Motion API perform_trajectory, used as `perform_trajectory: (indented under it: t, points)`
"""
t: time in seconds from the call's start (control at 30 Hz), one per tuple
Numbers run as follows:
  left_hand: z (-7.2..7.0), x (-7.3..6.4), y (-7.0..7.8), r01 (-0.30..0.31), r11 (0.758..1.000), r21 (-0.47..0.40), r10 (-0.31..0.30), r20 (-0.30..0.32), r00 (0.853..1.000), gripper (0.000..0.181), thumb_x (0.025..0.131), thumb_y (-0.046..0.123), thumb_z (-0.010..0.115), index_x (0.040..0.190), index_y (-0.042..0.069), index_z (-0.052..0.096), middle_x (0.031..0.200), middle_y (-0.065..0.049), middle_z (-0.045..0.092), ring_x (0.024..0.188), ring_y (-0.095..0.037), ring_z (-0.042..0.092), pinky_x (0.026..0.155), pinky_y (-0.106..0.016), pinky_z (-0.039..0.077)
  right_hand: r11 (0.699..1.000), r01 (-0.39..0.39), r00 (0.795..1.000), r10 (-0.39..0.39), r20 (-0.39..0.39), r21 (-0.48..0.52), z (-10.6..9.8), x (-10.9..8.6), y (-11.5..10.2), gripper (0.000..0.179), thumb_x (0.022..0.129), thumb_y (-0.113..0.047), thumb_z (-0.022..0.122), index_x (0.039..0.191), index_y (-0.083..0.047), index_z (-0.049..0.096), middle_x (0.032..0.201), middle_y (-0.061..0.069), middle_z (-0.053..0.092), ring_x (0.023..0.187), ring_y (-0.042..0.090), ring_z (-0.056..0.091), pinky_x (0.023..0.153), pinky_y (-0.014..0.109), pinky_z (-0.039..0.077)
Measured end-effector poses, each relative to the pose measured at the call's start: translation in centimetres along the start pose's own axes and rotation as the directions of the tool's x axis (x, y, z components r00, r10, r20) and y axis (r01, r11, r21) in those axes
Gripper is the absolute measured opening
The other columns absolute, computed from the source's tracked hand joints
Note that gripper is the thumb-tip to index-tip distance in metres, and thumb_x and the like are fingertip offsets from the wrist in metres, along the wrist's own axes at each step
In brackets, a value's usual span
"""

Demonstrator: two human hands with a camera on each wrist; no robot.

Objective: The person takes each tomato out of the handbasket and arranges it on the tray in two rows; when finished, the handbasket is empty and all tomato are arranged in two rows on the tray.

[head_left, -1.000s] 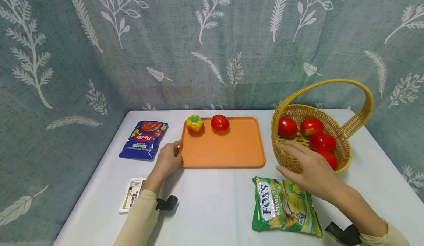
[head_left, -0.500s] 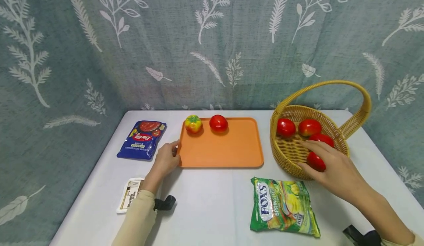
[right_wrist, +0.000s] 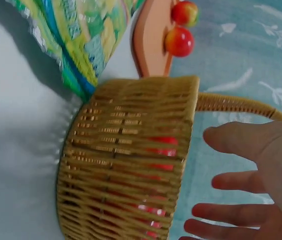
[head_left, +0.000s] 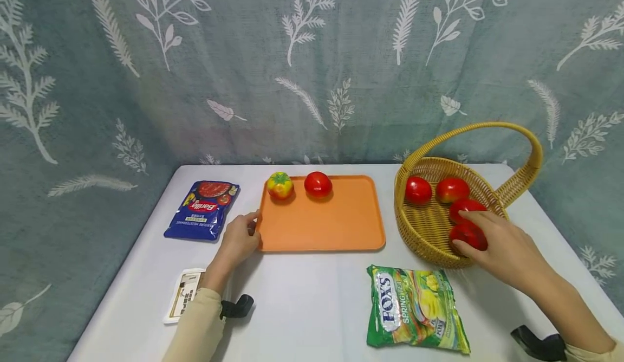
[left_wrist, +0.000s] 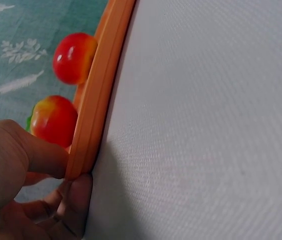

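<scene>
My left hand (head_left: 240, 237) grips the left edge of the orange tray (head_left: 322, 226), thumb at the rim and fingers low against the side. On that tray sit a red-and-yellow fruit (head_left: 280, 185) with a green top and a glossy red fruit (head_left: 318, 184). My right hand (head_left: 507, 245) reaches over the near right rim of the wicker basket (head_left: 407, 232), its thumb and fingers spread about a red fruit (head_left: 469, 236) in the head view. In the right wrist view the fingers (right_wrist: 236, 215) are extended and apart, above the rim. More red fruits (head_left: 452, 189) lie in the basket.
A green Fox's candy bag (head_left: 414, 310) lies in front of the basket. The blue Barilla pouch (head_left: 202, 210) is left of the tray, and a white packet (head_left: 185, 294) lies partly behind my left forearm. The basket handle (head_left: 480, 128) arches high. A leaf-print curtain (head_left: 341, 69) backs the table.
My right hand has moved right from the basket's left front rim to the near right fruit, lowering around it. My left hand stays at the tray edge. The view has shifted slightly.
</scene>
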State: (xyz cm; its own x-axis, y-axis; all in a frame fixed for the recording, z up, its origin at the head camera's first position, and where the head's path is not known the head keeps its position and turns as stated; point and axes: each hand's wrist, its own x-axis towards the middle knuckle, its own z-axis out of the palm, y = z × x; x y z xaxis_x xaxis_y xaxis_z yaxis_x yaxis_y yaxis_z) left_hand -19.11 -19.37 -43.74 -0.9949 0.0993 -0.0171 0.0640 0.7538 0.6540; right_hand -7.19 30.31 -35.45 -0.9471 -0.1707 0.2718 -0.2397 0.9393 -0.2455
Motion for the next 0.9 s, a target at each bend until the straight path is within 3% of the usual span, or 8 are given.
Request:
perform_trajectory:
  t: [0.27,0.47,0.67,0.9]
  points:
    - [0.6,-0.4,-0.1,0.009,1.000,-0.017,-0.009,0.004,1.000,0.059,0.081,-0.004,0.063,0.140,-0.005,0.054,0.102,-0.019,0.067,0.082,-0.025,0.059,0.067,-0.032,0.049,0.997,-0.050,0.986,0.059,0.155,-0.060,0.7,0.4,1.5,0.067,0.078,-0.041,0.083,0.122,0.005,0.064,0.115,0.033,0.062,0.093,0.044,0.061,0.063,0.056,0.051]
    - [-0.1,-0.1,0.2,0.009,1.000,-0.014,-0.010,-0.019,1.000,0.058,0.083,-0.004,0.063,0.140,-0.005,0.054,0.101,-0.019,0.066,0.082,-0.025,0.060,0.070,-0.035,0.051,0.997,-0.018,0.980,0.032,0.198,-0.074,0.8,1.3,2.0,0.064,0.075,-0.040,0.085,0.116,0.007,0.066,0.102,0.027,0.067,0.086,0.040,0.064,0.065,0.058,0.052]
    - [-0.3,0.1,0.6,-0.031,1.000,0.001,0.031,-0.031,0.999,0.058,0.082,-0.003,0.062,0.139,-0.006,0.054,0.099,-0.019,0.066,0.083,-0.027,0.060,0.076,-0.041,0.050,0.997,-0.048,0.965,0.063,0.253,-0.065,0.7,1.5,2.7,0.065,0.074,-0.038,0.086,0.113,0.009,0.065,0.096,0.022,0.069,0.081,0.038,0.065,0.066,0.059,0.051]
    - [-0.1,-0.1,0.3,0.008,1.000,-0.004,-0.008,-0.008,1.000,0.059,0.083,-0.004,0.064,0.141,-0.005,0.053,0.105,-0.021,0.064,0.086,-0.028,0.060,0.073,-0.038,0.051,0.999,-0.043,0.966,0.049,0.255,-0.027,1.3,1.7,3.2,0.061,0.072,-0.032,0.087,0.110,0.010,0.066,0.092,0.020,0.070,0.078,0.035,0.065,0.064,0.055,0.051]
